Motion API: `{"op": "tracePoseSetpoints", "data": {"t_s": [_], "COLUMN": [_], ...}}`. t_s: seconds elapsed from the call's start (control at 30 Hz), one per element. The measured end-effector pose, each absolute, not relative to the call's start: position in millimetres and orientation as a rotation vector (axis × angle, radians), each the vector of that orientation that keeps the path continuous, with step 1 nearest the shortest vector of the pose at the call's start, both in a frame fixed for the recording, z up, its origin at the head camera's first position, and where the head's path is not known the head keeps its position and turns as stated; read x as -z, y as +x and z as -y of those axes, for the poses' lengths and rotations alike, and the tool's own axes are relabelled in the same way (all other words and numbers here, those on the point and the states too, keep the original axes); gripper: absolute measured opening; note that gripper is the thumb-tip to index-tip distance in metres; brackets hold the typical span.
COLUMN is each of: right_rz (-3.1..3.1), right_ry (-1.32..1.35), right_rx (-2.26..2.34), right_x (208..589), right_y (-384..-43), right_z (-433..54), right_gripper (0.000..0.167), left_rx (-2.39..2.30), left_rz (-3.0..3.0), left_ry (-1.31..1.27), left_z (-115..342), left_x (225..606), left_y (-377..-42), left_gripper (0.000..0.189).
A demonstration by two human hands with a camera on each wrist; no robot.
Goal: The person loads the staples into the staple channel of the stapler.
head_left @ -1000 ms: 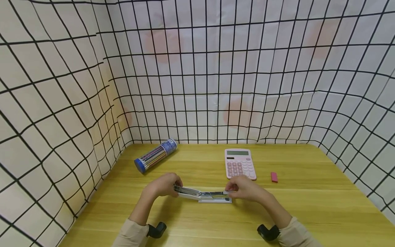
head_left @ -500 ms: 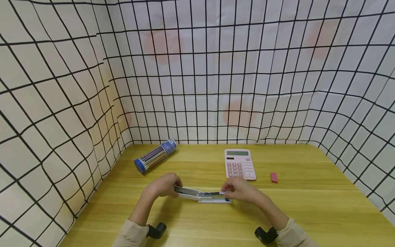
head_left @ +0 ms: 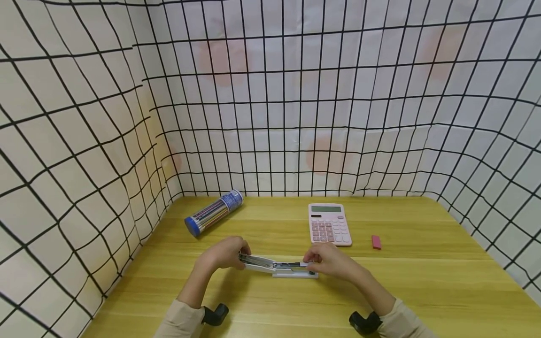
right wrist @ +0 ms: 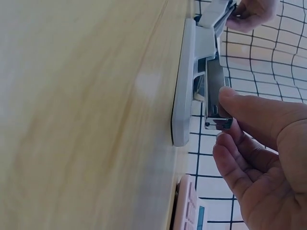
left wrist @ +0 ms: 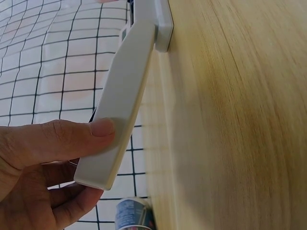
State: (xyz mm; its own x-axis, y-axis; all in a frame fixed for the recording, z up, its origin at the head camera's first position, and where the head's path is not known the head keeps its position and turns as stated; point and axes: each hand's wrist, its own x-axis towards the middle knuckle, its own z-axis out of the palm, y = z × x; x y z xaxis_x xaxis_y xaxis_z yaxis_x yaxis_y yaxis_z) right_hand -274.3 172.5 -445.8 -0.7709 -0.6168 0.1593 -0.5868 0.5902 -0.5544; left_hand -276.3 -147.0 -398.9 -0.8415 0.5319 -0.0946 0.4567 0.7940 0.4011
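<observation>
A white stapler (head_left: 294, 274) lies on the table, its top cover (left wrist: 117, 96) swung back to the left and tilted up from the base. My left hand (head_left: 224, 253) grips the free end of this cover, thumb on its outer face and fingers underneath. In the right wrist view the metal staple magazine (right wrist: 214, 86) stands above the base, its front end exposed. My right hand (head_left: 331, 259) pinches that front end between thumb and index finger, while the other fingers curl below.
Behind the right hand lies a pink calculator (head_left: 329, 225), with a small red block (head_left: 376, 242) to its right. A clear tube of pencils with a blue cap (head_left: 214, 213) rests at the back left. White cloth walls with black grid lines (head_left: 270, 117) enclose the table (head_left: 270, 310).
Over the last second my right hand has shifted slightly left along the magazine, uncovering more of the base's right end. The left hand and the cover stay as they were.
</observation>
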Motion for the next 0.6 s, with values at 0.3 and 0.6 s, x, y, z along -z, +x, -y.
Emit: {"op": "tracePoseSetpoints", "data": {"t_s": [0.3,0.6], "right_rz": [-2.766,-2.775], "right_ry": [-1.058,-1.052], "right_rx": [0.915,0.898], "right_x": [444.8,445.4], "right_y": [-274.2,-273.9], "right_z": [-173.4,-175.0], "right_gripper": [0.012,0.013], "left_rx": [-0.532,-0.539], "left_rz": [-2.787,-2.782], "left_ry": [0.768,0.77], "left_z": [146.2,145.4], "left_x": [397.9,397.9], "left_y": [-276.0,-274.9], "left_gripper": [0.025,0.024]}}
